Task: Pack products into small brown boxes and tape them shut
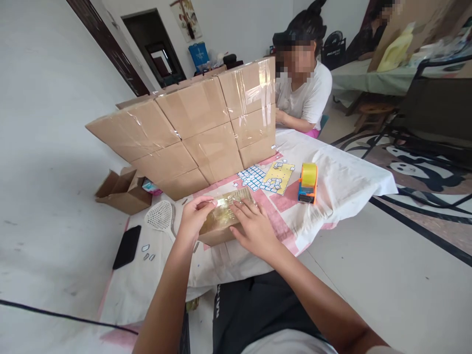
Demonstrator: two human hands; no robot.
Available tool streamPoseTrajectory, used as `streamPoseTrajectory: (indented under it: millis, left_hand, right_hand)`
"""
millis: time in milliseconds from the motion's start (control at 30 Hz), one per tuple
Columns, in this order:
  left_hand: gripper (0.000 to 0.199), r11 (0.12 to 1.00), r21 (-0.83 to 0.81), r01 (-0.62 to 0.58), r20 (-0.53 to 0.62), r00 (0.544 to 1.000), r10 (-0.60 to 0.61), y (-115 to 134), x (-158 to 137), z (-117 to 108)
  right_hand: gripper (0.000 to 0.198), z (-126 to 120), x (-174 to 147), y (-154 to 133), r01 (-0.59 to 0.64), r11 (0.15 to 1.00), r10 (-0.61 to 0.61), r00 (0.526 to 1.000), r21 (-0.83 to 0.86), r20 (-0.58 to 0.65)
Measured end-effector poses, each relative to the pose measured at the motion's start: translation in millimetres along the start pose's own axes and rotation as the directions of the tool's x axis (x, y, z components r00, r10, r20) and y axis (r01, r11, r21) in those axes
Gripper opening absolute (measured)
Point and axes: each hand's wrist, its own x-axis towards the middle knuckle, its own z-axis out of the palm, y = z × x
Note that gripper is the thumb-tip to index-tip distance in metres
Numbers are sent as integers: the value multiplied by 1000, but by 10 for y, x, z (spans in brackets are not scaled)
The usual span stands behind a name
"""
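A small cardboard box (217, 237) sits on the table right in front of me, its top covered with shiny clear tape (223, 212). At the box's left end is my left hand (194, 216), its thumb and fingers closed on the box's edge by the tape. My right hand (254, 223) lies over the right part of the top, fingers stretched out and resting on the tape. Beyond it to the right stands an orange and blue tape dispenser (308, 191) with a yellow roll. A yellow sheet (283, 173) and small white-and-blue label pieces (254, 177) lie past the box.
Stacked cardboard boxes (206, 128) form a wall across the table's far side. A white fly-swatter-like paddle (160, 215), a black phone (127, 247) and an open carton (121, 189) are at left. A co-worker (304, 93) sits across the table.
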Motion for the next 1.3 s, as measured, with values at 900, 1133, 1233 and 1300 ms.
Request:
streamPoseTrajectory:
  millis: [900, 1133, 1233, 1300]
  left_hand:
    - [56, 938, 297, 180, 200, 948, -246, 109, -54, 35]
    - [55, 930, 325, 172, 182, 954, -240, 53, 12, 58]
    - [54, 933, 331, 142, 176, 962, -209, 17, 26, 49]
    - [61, 940, 326, 104, 156, 974, -162, -1, 20, 51]
  right_hand:
    - [77, -36, -14, 50, -3, 994, 8, 999, 107, -42]
    - [77, -35, -12, 45, -6, 993, 12, 999, 118, -48]
    - [77, -29, -22, 48, -11, 993, 17, 999, 120, -48]
    - [78, -25, -32, 51, -12, 992, 18, 999, 124, -48]
